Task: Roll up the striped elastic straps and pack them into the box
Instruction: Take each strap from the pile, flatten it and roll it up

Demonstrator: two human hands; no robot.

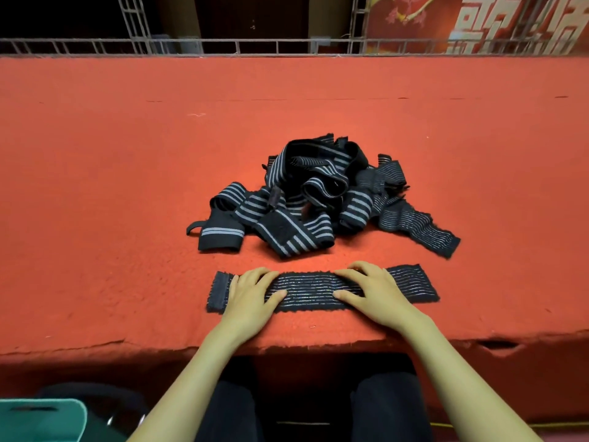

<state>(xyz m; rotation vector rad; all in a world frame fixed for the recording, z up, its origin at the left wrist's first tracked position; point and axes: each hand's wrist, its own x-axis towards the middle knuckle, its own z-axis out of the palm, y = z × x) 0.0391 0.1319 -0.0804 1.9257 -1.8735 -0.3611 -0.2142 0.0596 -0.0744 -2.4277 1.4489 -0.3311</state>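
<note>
None of the straps is rolled or boxed: your left hand and right hand press flat, fingers straight, on one strap near the table edge, the pile waits behind, no box visible.

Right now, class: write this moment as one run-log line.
flat strap: unrolled on red cloth | left hand: pressing left part | right hand: pressing right part | pile: tangled, beyond, apart
</note>
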